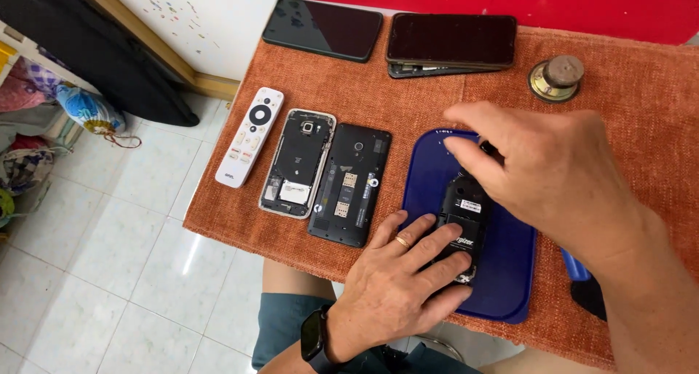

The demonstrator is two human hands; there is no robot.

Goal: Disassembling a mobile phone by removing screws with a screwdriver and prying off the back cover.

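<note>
Your left hand (pixel 399 272) pins the small black phone (pixel 463 221) flat on the blue mat (pixel 510 272); your right hand (pixel 542 163) pinches its far end. Next calls for a steady grip.

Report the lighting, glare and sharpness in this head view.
Head view: soft, even light; window glare on the floor tiles and faint reflections on the dark phone screen; sharp throughout, including the left hand, right hand and open phone; slight wide-angle bend at edges.

white remote (pixel 249 136), two opened phones (pixel 325 175)
</note>
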